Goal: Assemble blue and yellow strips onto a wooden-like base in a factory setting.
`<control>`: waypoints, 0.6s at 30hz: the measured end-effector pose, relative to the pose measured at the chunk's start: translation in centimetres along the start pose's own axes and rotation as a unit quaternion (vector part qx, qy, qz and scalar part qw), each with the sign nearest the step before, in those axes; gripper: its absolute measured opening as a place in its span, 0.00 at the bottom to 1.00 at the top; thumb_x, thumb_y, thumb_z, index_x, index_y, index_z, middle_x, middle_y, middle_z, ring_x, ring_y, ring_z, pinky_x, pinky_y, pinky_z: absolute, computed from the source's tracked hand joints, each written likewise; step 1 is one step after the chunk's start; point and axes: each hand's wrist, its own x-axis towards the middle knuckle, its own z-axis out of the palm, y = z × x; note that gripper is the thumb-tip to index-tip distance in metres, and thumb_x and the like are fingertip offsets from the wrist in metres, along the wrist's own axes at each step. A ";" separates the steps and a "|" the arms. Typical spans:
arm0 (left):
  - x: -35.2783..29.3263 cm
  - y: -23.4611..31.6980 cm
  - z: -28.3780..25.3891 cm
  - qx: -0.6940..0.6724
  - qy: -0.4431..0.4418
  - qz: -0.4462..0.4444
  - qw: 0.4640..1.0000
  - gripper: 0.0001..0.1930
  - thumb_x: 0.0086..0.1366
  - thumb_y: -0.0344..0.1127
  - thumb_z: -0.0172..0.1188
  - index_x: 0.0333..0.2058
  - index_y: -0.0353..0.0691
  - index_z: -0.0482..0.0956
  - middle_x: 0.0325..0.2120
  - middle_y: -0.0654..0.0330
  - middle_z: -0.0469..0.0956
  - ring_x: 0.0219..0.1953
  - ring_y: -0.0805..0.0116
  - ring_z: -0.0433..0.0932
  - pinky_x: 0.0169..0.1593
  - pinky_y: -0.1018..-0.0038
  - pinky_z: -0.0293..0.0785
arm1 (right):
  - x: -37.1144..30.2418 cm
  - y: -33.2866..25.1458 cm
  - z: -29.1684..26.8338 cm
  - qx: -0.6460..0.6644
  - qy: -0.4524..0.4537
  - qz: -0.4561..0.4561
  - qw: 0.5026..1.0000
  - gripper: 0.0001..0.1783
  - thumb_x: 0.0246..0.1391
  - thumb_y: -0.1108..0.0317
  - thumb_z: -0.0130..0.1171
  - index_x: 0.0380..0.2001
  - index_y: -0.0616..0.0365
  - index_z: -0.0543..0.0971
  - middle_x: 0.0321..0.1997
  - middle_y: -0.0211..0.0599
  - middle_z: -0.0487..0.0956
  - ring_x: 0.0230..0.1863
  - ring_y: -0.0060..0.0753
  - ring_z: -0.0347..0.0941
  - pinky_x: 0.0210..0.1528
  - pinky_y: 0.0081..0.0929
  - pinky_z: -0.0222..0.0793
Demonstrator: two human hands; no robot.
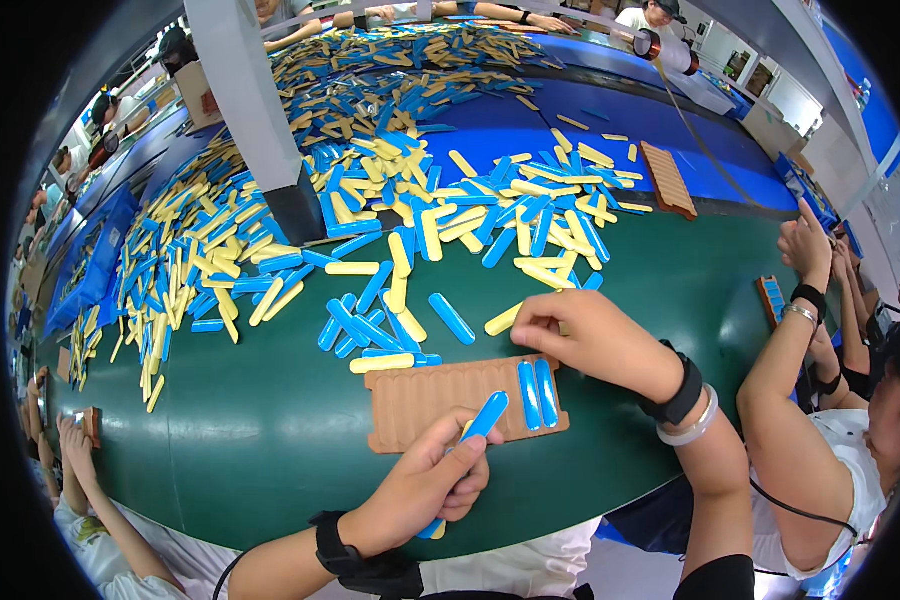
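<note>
Over the lower middle of the green table, my left hand (435, 480) is closed around a long round-ended blue strip (487, 415). A bit of yellow shows beside it in the grip; how many pieces are held is hidden. A brown grooved tray (400, 410) lies just beyond that hand. Two blue strips (538, 395) sit side by side in grooves at its right end. Above the tray's far right corner my right hand (595, 340) has its fingers curled at the end of a yellow strip (503, 319), which seems pinched; the fingertips are partly covered.
A wide heap of loose blue and yellow strips (360, 190) spreads across the table beyond the tray. A grey post (245, 100) rises through it. Another brown tray (667, 180) lies at the far right. Co-workers' arms (795, 350) reach in at the right and left.
</note>
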 end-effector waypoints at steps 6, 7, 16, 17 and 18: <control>0.0 0.1 -0.1 0.013 -0.021 -0.002 1.000 0.10 0.71 0.42 0.41 0.45 0.45 0.62 0.18 0.68 0.56 0.17 0.81 0.50 0.20 0.84 0.49 | -2.2 -3.6 1.9 0.177 -0.111 -0.028 0.978 0.13 0.50 0.61 0.63 0.28 0.60 0.76 0.19 0.24 0.74 0.22 0.11 0.66 0.23 0.15 0.60; -0.1 0.1 0.1 0.011 -0.022 -0.003 1.000 0.10 0.71 0.42 0.41 0.45 0.45 0.62 0.18 0.68 0.56 0.17 0.81 0.50 0.20 0.84 0.49 | -2.2 -3.8 2.1 0.190 -0.114 0.002 0.975 0.13 0.49 0.62 0.64 0.29 0.60 0.75 0.19 0.24 0.74 0.21 0.11 0.66 0.22 0.14 0.60; -0.7 0.3 -0.3 -0.130 0.130 0.195 0.963 0.26 0.49 0.19 0.43 0.51 0.36 0.61 0.29 0.60 0.65 0.27 0.74 0.63 0.30 0.79 0.62 | 0.3 -0.9 0.1 -0.148 -0.120 -0.138 0.972 0.23 0.35 0.59 0.71 0.27 0.61 0.69 0.25 0.41 0.68 0.33 0.39 0.66 0.34 0.31 0.61; -0.6 0.3 -0.3 -0.130 0.129 0.195 0.963 0.26 0.49 0.19 0.43 0.51 0.36 0.61 0.29 0.60 0.65 0.27 0.74 0.63 0.30 0.79 0.62 | 0.5 -0.8 0.2 -0.149 -0.120 -0.137 0.972 0.23 0.35 0.59 0.71 0.27 0.61 0.69 0.25 0.41 0.68 0.33 0.39 0.66 0.34 0.31 0.61; -0.5 0.2 -0.4 -0.129 0.127 0.187 0.966 0.27 0.52 0.18 0.43 0.53 0.36 0.59 0.33 0.57 0.67 0.29 0.73 0.65 0.31 0.77 0.64 | 0.9 -0.5 0.3 -0.121 -0.130 -0.132 0.975 0.24 0.35 0.60 0.72 0.27 0.59 0.67 0.23 0.40 0.67 0.31 0.38 0.64 0.32 0.31 0.60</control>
